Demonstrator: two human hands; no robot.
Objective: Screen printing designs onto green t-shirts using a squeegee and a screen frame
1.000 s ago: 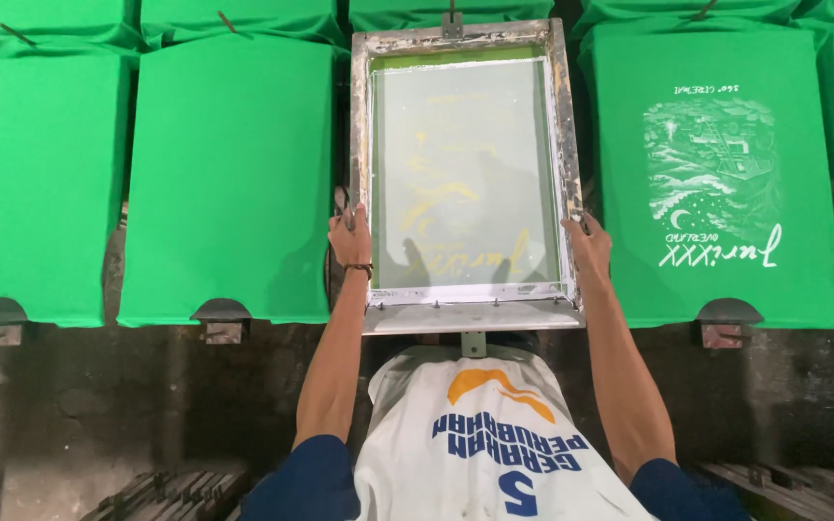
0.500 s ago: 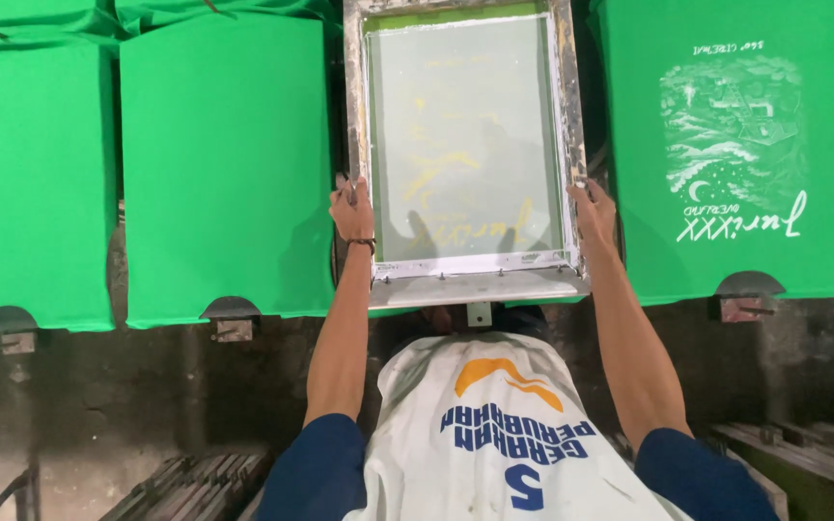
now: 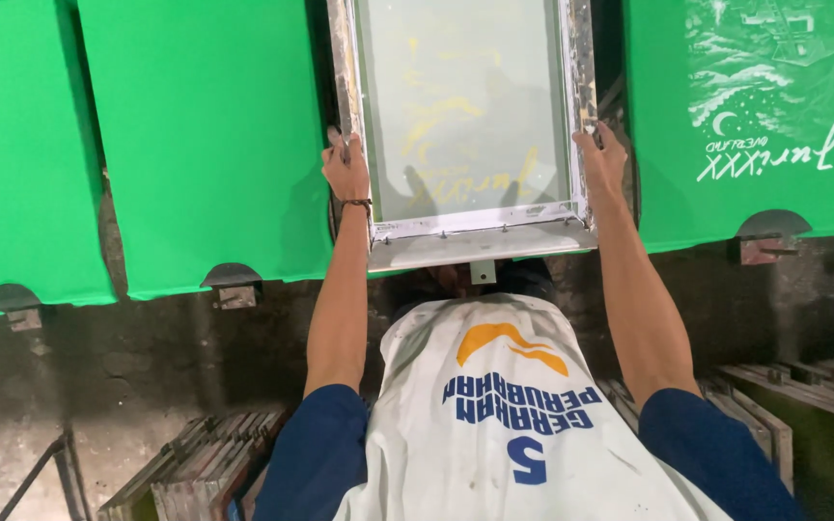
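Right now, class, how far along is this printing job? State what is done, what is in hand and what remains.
Done: the green shirt at right already carries a white print. In hand: the left hand and right hand grip the sides of the printing screen frame. Left: the two green shirts at left and show no print.

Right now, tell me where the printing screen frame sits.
In the head view the screen frame lies top centre, gripped by the left hand and right hand, between a plain green shirt and a printed green shirt.
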